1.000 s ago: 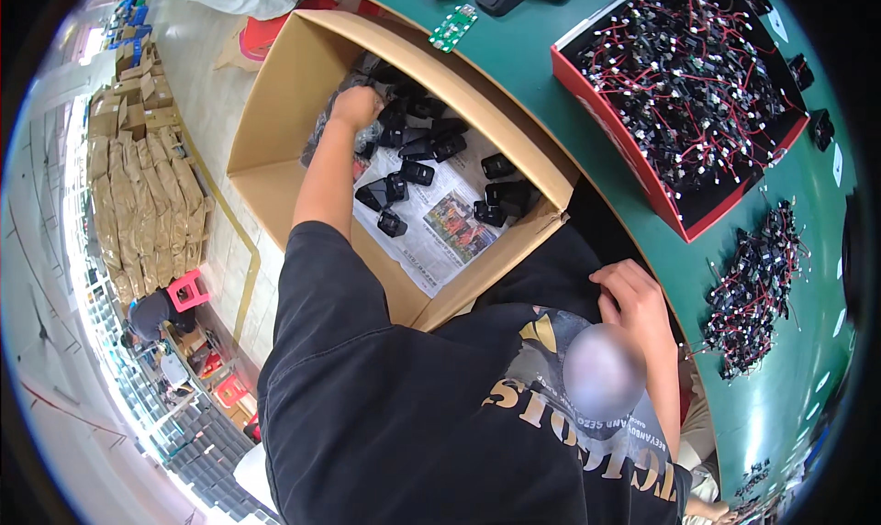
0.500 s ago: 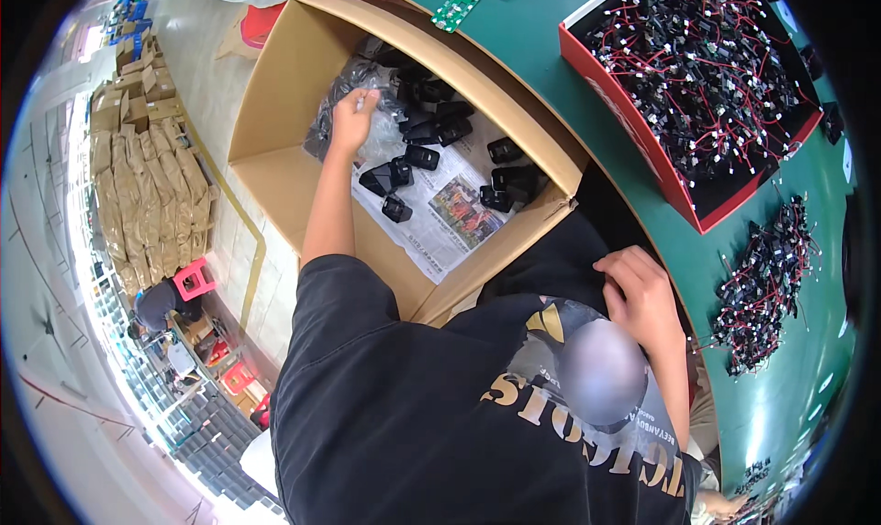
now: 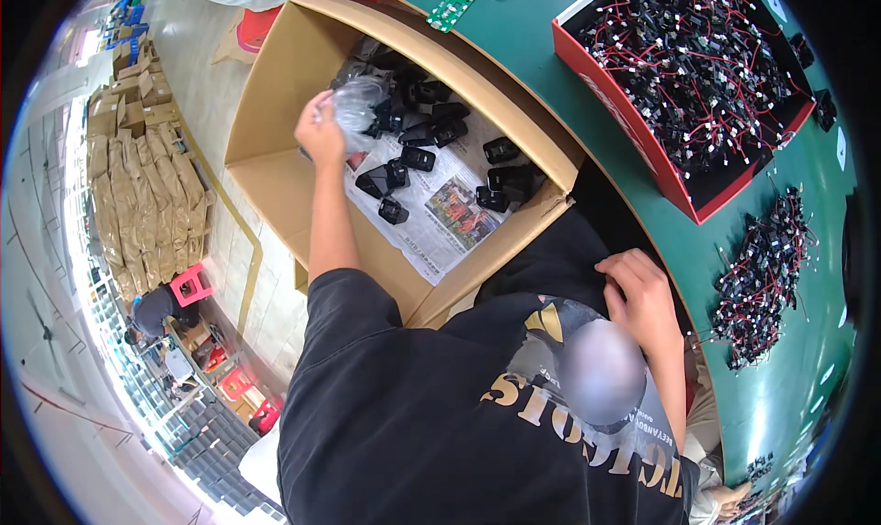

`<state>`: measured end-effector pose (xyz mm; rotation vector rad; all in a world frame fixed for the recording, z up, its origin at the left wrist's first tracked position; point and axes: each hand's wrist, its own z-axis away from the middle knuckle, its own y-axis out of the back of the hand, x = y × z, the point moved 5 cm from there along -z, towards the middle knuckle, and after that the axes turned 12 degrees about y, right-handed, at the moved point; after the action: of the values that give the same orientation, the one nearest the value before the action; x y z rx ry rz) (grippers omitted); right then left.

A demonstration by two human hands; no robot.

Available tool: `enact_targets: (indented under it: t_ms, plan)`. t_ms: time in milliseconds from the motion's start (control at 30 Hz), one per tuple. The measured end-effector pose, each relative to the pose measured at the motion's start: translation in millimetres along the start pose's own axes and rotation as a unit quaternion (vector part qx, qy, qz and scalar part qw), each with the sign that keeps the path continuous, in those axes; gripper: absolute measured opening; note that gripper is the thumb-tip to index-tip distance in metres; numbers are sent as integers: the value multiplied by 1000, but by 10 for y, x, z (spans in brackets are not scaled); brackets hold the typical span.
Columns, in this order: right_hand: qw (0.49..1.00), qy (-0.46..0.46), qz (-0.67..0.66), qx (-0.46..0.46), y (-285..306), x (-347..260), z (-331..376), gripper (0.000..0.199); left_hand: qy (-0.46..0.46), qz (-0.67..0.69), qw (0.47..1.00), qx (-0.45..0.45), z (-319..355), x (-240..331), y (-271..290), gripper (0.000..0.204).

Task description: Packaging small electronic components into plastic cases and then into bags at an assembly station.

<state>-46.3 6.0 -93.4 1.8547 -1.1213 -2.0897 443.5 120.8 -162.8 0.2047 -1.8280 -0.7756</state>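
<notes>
My left hand [image 3: 321,132] is closed on a crumpled clear plastic bag [image 3: 359,103], held inside a large cardboard box [image 3: 266,112]. Small black plastic housings [image 3: 418,158] lie on a printed newspaper sheet [image 3: 418,240] at the bottom of that box, more of them heaped at its far end beside the bag. My right hand [image 3: 638,286] rests near my lap by the table's edge, its fingers loosely bent and partly spread, with nothing visible in them.
On the green table [image 3: 670,250] stands a red box [image 3: 633,139] full of black parts with red wires. A pile of similar wired parts [image 3: 764,282] lies nearer. A green circuit board [image 3: 451,9] sits at the far edge. Wrapped cartons [image 3: 147,204] are stacked on the floor at left.
My left hand has moved left and slightly nearer, pulling the plastic bag with it and uncovering more black housings. My right hand has stayed in place.
</notes>
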Motion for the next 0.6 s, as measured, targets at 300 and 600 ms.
enact_targets:
  t_ms: [300,600]
  plan:
    - [1000,2,-9,-4,-35,1,-8,23,76,-180,978,-73,-319,-897,469,4]
    - [1000,-20,-18,-3,16,19,-13,22,-149,-546,792,-229,-68,-762,-414,16]
